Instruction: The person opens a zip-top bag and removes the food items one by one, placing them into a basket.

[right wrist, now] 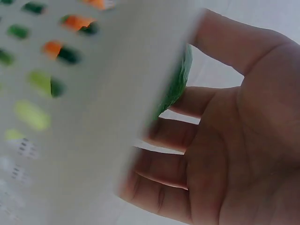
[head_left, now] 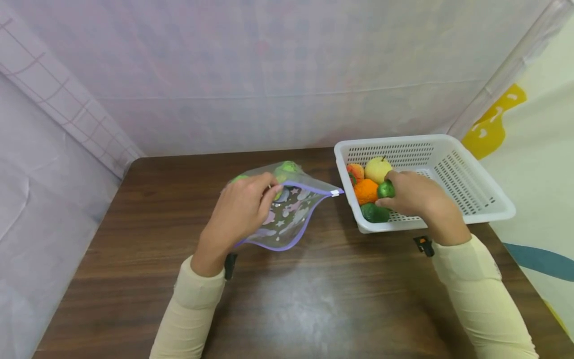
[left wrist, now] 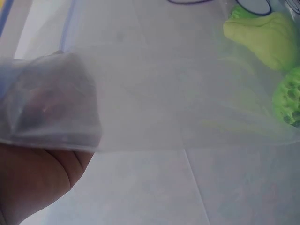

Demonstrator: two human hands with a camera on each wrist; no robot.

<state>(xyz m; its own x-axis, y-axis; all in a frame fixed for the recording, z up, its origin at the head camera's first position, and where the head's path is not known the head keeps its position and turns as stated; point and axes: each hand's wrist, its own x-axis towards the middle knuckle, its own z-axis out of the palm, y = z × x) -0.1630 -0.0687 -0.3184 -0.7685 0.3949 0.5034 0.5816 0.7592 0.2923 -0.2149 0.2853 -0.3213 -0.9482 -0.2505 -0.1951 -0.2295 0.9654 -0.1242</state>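
Note:
My left hand (head_left: 244, 204) pinches the upper edge of a clear zip bag (head_left: 291, 232) with a purple rim and printed stars. The bag's mouth gapes toward me. Inside, in the left wrist view, are a yellow-green pear-shaped piece (left wrist: 269, 40) and a bright green piece with a dimpled surface (left wrist: 288, 101). My right hand (head_left: 414, 194) reaches into a white plastic basket (head_left: 486, 199), thumb and fingers around a glossy dark green vegetable (head_left: 385, 190). In the right wrist view the basket wall hides the fingertips and part of that vegetable (right wrist: 179, 82).
At the basket's left end lie a yellow pear (head_left: 378, 169), an orange (head_left: 365, 192), a red-orange fruit (head_left: 356, 172) and another dark green vegetable (head_left: 374, 213). The bag's white slider (head_left: 335, 193) is close to the basket wall. Both stand on a brown wooden table (head_left: 134, 249), backed by a curtain (head_left: 269, 109).

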